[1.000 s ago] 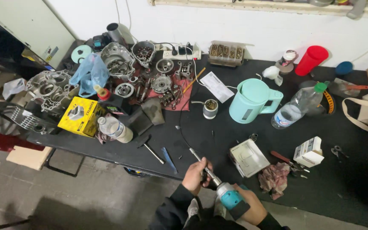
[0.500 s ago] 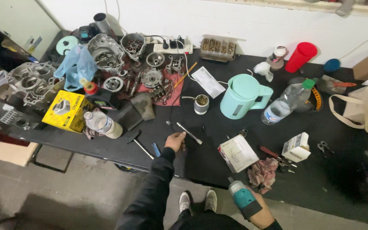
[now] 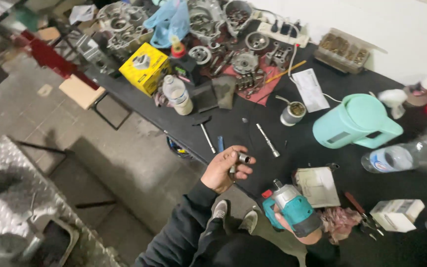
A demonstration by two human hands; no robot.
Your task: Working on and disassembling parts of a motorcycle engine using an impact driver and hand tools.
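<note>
Black workbench (image 3: 273, 128) along a white wall, its near edge running over a grey concrete floor, seen from above. Left hand (image 3: 223, 170) is raised just off the near edge, palm up and curled half closed; thumb and forefinger pinch a small metal socket (image 3: 243, 158), a short, shiny steel cylinder. Judged by its look, the socket is rigid, dense for its bulk and smooth enough to slip, perhaps oily; a pinch across its round wall suits it better than pressure on the ends, and it should take a firm squeeze without harm. Right hand (image 3: 300, 232) is wrapped fully round the grip of a teal cordless impact driver (image 3: 290, 207), held low and close to the body, nose pointing up toward the bench; the tool looks heavy toward its rear, so the full fist on the handle is the natural hold.

On the bench just beyond the left hand lie a steel extension bar (image 3: 267, 140) and a T-handle wrench (image 3: 206, 136), near the edge. A small metal tray (image 3: 318, 187) sits beside the driver, with a crumpled rag (image 3: 339, 222) touching it. Farther back stand a mint-green jug (image 3: 357, 122), a plastic bottle on its side (image 3: 401, 155), a yellow box (image 3: 145, 66) at the left end, and engine casings (image 3: 124, 24) by the far left corner.
</note>
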